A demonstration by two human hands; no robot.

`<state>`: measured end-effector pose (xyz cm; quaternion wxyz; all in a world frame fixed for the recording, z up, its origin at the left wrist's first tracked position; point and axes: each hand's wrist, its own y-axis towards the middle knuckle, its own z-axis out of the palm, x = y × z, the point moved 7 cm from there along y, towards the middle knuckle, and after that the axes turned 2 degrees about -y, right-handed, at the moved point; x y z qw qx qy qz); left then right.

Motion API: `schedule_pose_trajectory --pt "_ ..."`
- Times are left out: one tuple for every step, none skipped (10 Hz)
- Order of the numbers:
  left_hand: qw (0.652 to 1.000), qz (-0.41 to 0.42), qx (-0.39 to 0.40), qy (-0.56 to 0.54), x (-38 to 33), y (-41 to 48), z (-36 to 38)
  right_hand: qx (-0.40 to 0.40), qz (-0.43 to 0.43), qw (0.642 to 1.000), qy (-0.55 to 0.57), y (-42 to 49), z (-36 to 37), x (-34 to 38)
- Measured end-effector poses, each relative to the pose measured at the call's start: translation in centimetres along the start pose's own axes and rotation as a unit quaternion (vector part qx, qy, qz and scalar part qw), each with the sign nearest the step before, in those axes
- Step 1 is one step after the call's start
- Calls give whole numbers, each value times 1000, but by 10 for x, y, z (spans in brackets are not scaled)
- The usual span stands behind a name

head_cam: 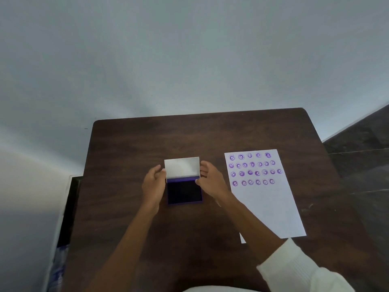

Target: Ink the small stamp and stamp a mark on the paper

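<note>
A purple ink pad (184, 191) lies at the middle of the dark wooden table (130, 148). Its white lid (182, 167) stands raised at the far side, showing the dark pad. My left hand (154, 182) grips the lid's left edge. My right hand (208, 178) holds the lid's right edge, thumb near the hinge. A white paper sheet (267, 203) lies to the right, with several rows of round purple smiley marks (252, 169) on its far half. No small stamp is in view.
A pale wall rises behind the table's far edge. Dark floor (362, 140) shows at the right. Something dark with a bluish object (60, 268) stands beside the table's left edge. My white sleeve (299, 268) crosses the near right corner.
</note>
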<state>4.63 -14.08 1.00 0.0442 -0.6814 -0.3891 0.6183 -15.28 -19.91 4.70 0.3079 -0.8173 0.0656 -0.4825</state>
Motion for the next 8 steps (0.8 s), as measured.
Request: schedule_pose_trajectory --pt "999 34 5 23 -1 -15 -6 -10 -9 1000 -7 -9 -1 -8" --pt "997 63 3 33 4 -32 -13 -16 -19 1000 -18 -21 0 -15" --pt "995 91 -17 46 6 -50 -18 -20 -28 999 -27 -34 1 -24" --pt "994 90 -4 56 10 -66 -14 -20 -46 998 -44 -40 7 -31" --pt "991 87 1 99 25 -71 -9 -13 -34 999 -40 -45 12 -40" --pt "989 77 5 129 39 -72 -5 -4 -25 999 -39 -49 15 -44" --pt "984 91 -7 152 42 -75 -4 3 -25 998 -49 -49 17 -49" --pt "976 115 -14 186 39 -77 -1 -2 -37 997 -64 -49 17 -48"
